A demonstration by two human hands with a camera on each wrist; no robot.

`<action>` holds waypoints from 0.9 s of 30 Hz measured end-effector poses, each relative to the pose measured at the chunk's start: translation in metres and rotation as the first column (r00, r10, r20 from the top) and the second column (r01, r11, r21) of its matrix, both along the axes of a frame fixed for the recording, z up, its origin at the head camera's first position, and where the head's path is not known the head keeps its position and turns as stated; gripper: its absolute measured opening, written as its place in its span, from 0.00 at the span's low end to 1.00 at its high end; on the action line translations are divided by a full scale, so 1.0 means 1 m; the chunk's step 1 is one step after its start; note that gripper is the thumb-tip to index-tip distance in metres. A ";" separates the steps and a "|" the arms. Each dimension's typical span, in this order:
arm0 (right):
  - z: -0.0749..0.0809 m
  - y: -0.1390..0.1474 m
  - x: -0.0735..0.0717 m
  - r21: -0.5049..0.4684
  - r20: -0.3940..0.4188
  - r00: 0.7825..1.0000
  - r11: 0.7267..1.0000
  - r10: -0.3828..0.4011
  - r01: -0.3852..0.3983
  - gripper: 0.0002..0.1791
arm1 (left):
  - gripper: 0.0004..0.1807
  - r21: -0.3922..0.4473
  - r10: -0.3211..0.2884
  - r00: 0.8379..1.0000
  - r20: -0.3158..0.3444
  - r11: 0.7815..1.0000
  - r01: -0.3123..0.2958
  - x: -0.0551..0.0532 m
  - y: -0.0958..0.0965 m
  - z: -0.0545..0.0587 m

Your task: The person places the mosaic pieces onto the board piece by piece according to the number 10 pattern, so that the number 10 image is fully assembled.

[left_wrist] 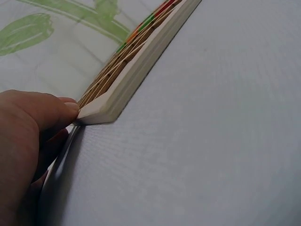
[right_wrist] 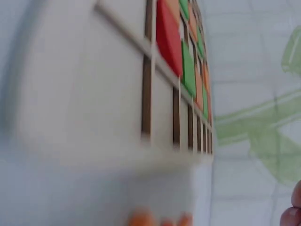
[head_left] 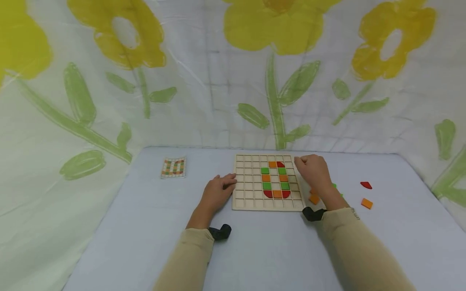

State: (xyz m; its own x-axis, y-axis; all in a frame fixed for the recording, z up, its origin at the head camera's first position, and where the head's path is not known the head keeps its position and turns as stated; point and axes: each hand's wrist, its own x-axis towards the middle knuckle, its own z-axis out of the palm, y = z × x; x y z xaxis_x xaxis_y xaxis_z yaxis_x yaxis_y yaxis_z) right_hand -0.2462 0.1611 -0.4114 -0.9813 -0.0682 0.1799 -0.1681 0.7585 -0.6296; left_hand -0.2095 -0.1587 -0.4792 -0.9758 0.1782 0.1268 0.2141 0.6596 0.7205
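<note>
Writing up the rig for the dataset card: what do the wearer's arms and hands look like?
Left hand and right hand: no gloves. Long, plain beige sleeves to the wrists. A black, rounded attachment juts from each wrist. Small patterned detail by the right cuff, too small to make out. No cables visible.

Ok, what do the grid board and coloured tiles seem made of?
Grid board: probably wood, with a plain matte finish; its pale rim and brown-edged dividers suggest it. Coloured tiles: perhaps painted wood or plastic, unclear which; they show flat, even colour with little shine.
</note>
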 end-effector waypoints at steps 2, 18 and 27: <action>0.001 0.014 0.005 0.029 -0.060 0.998 1.000 -0.004 0.006 0.32 | 0.14 0.009 0.001 1.000 -0.005 1.000 -0.001 0.000 0.001 -0.001; 0.001 0.156 0.014 0.482 0.276 0.959 0.872 -0.060 -0.084 0.25 | 0.14 0.006 0.012 1.000 0.016 1.000 -0.012 -0.001 -0.007 0.002; 0.002 0.196 0.019 0.507 0.437 0.891 0.852 -0.123 -0.131 0.31 | 0.15 0.015 -0.004 1.000 0.021 1.000 0.003 -0.003 -0.001 -0.002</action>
State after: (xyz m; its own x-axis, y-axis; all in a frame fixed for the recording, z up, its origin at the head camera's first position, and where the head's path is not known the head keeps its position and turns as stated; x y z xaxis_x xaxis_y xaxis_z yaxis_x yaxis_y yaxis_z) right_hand -0.2270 0.3576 -0.4091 -0.9436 -0.0289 -0.3299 0.0247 0.9873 -0.1572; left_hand -0.2122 -0.1596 -0.4810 -0.9776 0.1799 0.1089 0.2011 0.6482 0.7344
